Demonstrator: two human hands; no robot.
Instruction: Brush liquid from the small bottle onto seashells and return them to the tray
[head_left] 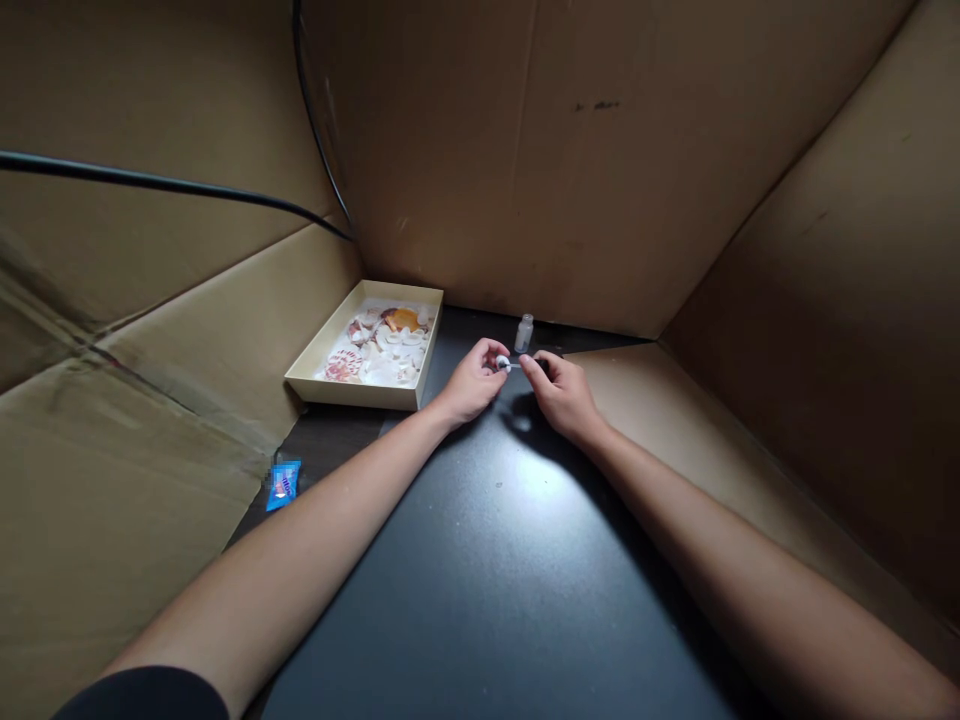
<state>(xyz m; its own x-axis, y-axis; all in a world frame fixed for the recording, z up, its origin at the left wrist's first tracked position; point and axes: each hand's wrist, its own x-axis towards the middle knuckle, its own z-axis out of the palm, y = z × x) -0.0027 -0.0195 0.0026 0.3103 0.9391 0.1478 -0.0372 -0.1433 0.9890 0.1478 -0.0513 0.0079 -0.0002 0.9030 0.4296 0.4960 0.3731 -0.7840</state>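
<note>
My left hand (472,382) pinches a small white shell (502,363) between thumb and fingertips, just above the black tabletop (480,560). My right hand (562,395) is closed in a pinch on a thin brush-like stick (517,366) whose tip touches the shell. A small clear bottle (524,332) stands upright just behind the two hands. A shallow cream tray (352,392) holding several shells, white, pink and one orange, lies to the left of my left hand.
Brown cardboard walls (600,160) enclose the table at the back, left and right. A black cable (165,184) runs across the left wall. A small blue wrapper (283,484) lies at the table's left edge.
</note>
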